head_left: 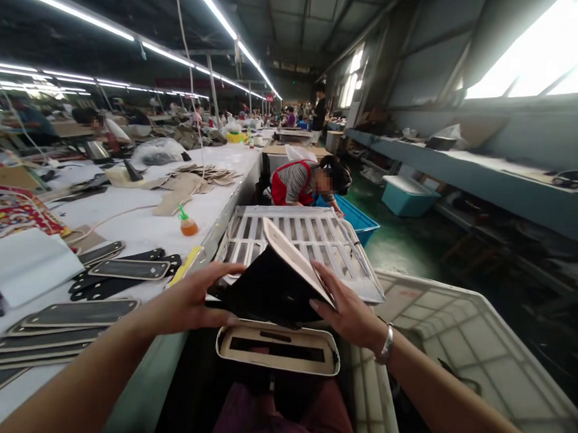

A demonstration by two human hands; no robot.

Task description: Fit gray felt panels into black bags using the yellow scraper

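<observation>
My left hand (190, 302) grips the left edge of a black leather panel (268, 287) with a pale beige backing, fingers curled over it. At the panel's right side my right hand (347, 310) holds it from below, a silver bracelet on the wrist. The panel is bent upward, its beige face tilted toward the right. Just under it lies a beige piece with a black cut-out slot (280, 349), resting over my lap.
A long white worktable (140, 223) on my left carries flat black panels (128, 269), an orange glue bottle (188, 225) and beige cut pieces. White plastic crates (466, 336) stand ahead and to my right. A person in red bends over a blue bin (360, 218).
</observation>
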